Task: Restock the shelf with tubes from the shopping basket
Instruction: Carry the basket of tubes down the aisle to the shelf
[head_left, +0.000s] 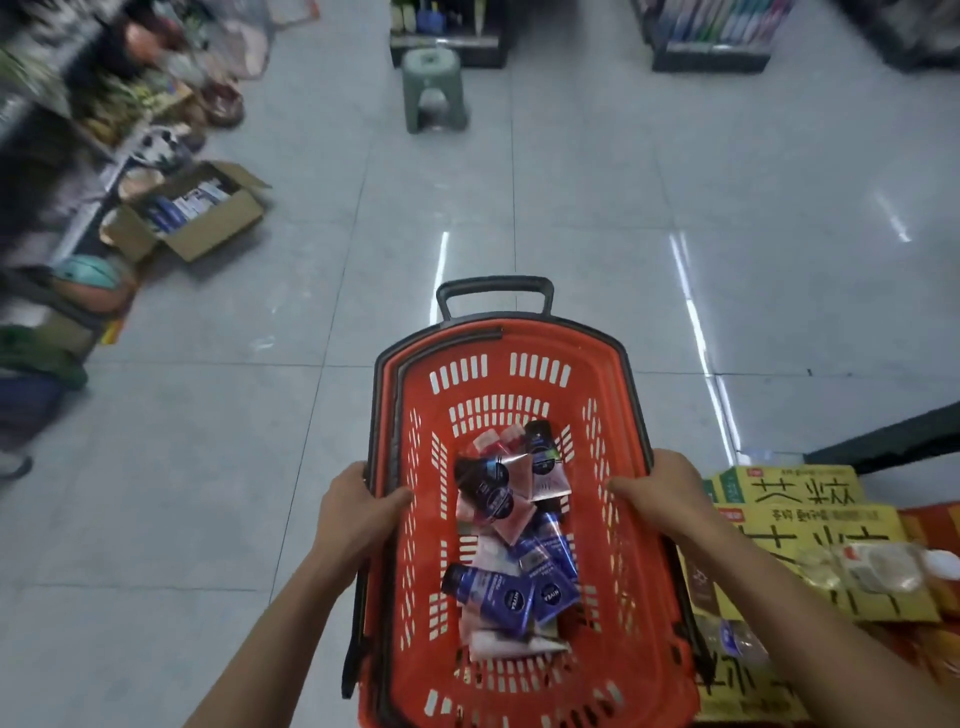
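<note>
**Basket of tubes held at both sides above the shop floor**

We see a red shopping basket (519, 519) held out in front of the person, over a grey tiled floor (260, 467). The left hand (358, 506) grips the left rim, thumb hooked inside the wall and the other fingers hidden under the edge. The right hand (662, 493) grips the right rim the same way, thumb inside; its fingers are also out of sight. Both forearms run off the bottom of the picture.

The tubes (511, 540) lie in a loose pile on the basket's bottom: blue ones nearest us, pink and dark ones farther away. They overlap, so we cannot count them, and most labels are too small to read. The near end of the basket is cut off by the lower edge. A black pull handle (493, 291) stands out at the far end.

Shelves (57, 156) along the left are blurred; their goods are hard to name. An open cardboard box (208, 218) sits on the floor beside them. A green stool (434, 88) stands farther down the aisle. Yellow cartons (810, 514) at the right are partly hidden by the right arm.
</note>
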